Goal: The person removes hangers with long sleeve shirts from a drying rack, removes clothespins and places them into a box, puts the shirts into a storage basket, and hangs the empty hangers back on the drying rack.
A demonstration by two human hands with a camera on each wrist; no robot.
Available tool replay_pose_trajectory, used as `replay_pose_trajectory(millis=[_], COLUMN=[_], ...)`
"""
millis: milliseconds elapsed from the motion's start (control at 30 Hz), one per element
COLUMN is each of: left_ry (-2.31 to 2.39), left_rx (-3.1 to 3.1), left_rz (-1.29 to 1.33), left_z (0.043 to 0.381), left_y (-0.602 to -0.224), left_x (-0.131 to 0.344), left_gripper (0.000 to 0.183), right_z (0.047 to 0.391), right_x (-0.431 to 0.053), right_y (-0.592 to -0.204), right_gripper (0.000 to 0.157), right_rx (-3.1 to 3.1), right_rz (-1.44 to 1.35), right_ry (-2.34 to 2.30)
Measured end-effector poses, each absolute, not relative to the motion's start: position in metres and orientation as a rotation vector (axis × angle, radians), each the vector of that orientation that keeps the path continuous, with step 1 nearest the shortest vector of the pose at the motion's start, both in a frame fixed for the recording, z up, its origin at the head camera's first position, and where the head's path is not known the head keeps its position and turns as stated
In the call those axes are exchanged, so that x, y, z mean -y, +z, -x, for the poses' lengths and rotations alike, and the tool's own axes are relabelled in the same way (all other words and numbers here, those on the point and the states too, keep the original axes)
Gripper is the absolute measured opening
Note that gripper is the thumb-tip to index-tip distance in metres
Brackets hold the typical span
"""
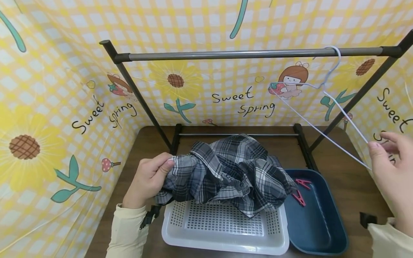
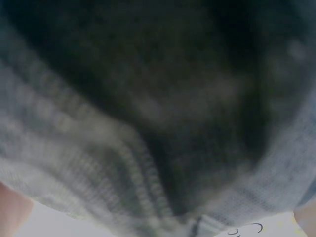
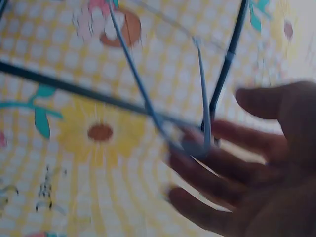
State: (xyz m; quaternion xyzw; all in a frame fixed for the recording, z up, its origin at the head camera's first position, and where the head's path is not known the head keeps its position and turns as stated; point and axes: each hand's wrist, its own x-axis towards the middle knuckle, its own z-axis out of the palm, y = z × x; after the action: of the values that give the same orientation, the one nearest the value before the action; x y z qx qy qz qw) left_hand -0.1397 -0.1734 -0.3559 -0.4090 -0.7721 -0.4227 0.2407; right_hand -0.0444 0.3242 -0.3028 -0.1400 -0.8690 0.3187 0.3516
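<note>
A black, grey and white plaid shirt (image 1: 219, 179) lies bunched over the back of the white basket. My left hand (image 1: 150, 179) pinches its left end between thumb and fingers. Blurred fabric fills most of the left wrist view. On the right, a thin pale-blue hanger (image 1: 323, 85) hangs by its hook from the rack's bar, turned at an angle. At the hanger's near corner is my right hand (image 1: 397, 172). In the right wrist view, that corner of the hanger (image 3: 140, 91) lies against loosely spread fingers, with the thumb apart from it.
The rack's grey bar (image 1: 226, 54) runs across the back between dark posts. Below the shirt stands the perforated white basket (image 1: 226, 247). Beside it a dark blue tray (image 1: 313, 218) holds pink clothespins (image 1: 299, 198). Patterned yellow cloth (image 1: 200, 28) surrounds the brown table (image 1: 129, 154).
</note>
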Motion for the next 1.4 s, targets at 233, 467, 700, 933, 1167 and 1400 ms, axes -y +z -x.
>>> replay_pose_trajectory(millis=[233,467,700,933,1167,1400], left_ry=[-1.166,-1.218,-1.256,-1.326,-1.334,-1.24], left_rx=[2.121,2.187,2.172,2.195,2.47,2.9], left_rz=[1.129,1.114,1.095,1.042,0.83,0.742], left_z=[0.14,0.14,0.138,0.137,0.137,0.14], left_y=[-0.356,-0.354,-0.352,-0.35,-0.347,-0.348], left_x=[0.173,0.172,0.172,0.174,0.177,0.174], left_gripper=[0.018,0.012,0.016,0.019,0.03,0.045], right_z=[0.072,0.086,0.099,0.107,0.106,0.097], right_x=[-0.252,-0.21,-0.187,-0.181,-0.187,-0.189], right_y=[-0.315,-0.358,-0.381,-0.386,-0.37,-0.342], right_gripper=[0.023,0.021,0.044,0.014,0.01,0.019], right_rx=[1.662,2.568,3.104,3.16,2.908,2.569], right_rz=[-0.043,-0.608,-0.932,-0.992,-0.652,-0.543], right_ry=[0.614,0.85,0.804,0.95,1.207,1.34])
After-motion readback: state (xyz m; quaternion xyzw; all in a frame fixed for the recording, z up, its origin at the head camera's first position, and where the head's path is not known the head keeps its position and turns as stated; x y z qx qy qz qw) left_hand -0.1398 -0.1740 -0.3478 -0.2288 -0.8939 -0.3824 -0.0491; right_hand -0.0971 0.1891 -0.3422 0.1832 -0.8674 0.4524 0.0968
